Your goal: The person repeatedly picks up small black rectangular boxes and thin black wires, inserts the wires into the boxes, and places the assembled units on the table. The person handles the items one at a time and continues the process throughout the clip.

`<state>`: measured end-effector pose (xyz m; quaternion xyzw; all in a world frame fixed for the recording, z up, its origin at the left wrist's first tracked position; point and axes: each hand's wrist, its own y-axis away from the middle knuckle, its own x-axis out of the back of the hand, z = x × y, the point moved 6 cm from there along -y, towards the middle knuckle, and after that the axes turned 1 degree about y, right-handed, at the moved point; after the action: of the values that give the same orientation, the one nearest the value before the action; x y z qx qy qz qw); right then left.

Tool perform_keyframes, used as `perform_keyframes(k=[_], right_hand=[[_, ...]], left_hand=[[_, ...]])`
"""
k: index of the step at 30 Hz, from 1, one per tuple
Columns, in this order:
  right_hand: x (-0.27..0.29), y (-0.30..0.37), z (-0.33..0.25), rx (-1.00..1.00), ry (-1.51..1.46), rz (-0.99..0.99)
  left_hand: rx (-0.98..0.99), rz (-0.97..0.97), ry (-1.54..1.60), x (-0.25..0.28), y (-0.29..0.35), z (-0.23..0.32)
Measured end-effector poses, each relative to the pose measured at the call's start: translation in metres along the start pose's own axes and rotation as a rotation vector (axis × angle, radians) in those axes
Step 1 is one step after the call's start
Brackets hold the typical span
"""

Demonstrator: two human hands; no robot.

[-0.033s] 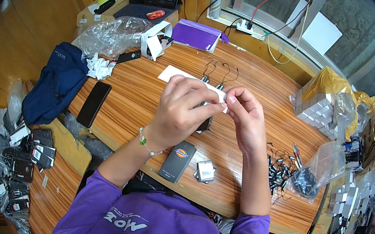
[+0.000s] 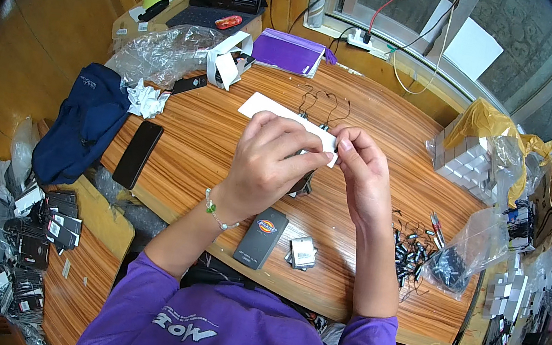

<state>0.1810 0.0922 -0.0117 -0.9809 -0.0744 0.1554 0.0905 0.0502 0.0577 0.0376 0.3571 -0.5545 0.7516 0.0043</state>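
Striped wooden counter (image 2: 201, 127), thin strip at risk of creasing

Window (image 2: 411, 15) beyond the hands, wood grain all around them. White strip (image 2: 264, 106) between left grip (image 2: 268, 154) and right grip (image 2: 364, 171), its long end slanting away beyond the left grip.

Right grip pinched closed, thumb and forefinger on the strip's right end. Left grip apparently closed on the same end, bent fingers hiding most of the contact. Impossible to tell how firmly.

Main danger, probably: a crease or tear at that end, from uneven pull between two grips so close together. Long end well away from the fingertips, so liable to twist or dip after any loosened pinch.

Just beyond the grips, wired cylinders (image 2: 325, 127) with looping wires (image 2: 332, 112). Possible snag there, from a wire caught on the strip's edge and dragged along. Below the left grip, dark object (image 2: 300, 189), mostly covered; easily nudged by a lowered hand, hard to watch from above.

Nearer the body than both grips, grey box (image 2: 261, 237) and white-faced squares (image 2: 302, 252); likely to be knocked by a careless backward sweep. Right of the right grip, past the right forearm (image 2: 376, 271), loose cylinders (image 2: 409, 255) in a tangle, prone to catching on a sideways move. Well left of the left grip, phone (image 2: 137, 153), at little risk.
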Motion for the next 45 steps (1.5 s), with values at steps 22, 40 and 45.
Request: perform_keyframes(k=[22,40,45], right_hand=[[0.005,-0.011,-0.007,-0.007,-1.087,-0.191],[0.01,-0.011,-0.015,0.089,-0.545,-0.173],[0.003,-0.003,-0.024,0.132,0.024,-0.058]], left_hand=[[0.37,-0.092,0.338,-0.027,0.017,-0.014],[0.713,0.116,1.071,-0.047,0.027,-0.032],[0.727,0.197,1.143,-0.031,0.022,-0.036]])
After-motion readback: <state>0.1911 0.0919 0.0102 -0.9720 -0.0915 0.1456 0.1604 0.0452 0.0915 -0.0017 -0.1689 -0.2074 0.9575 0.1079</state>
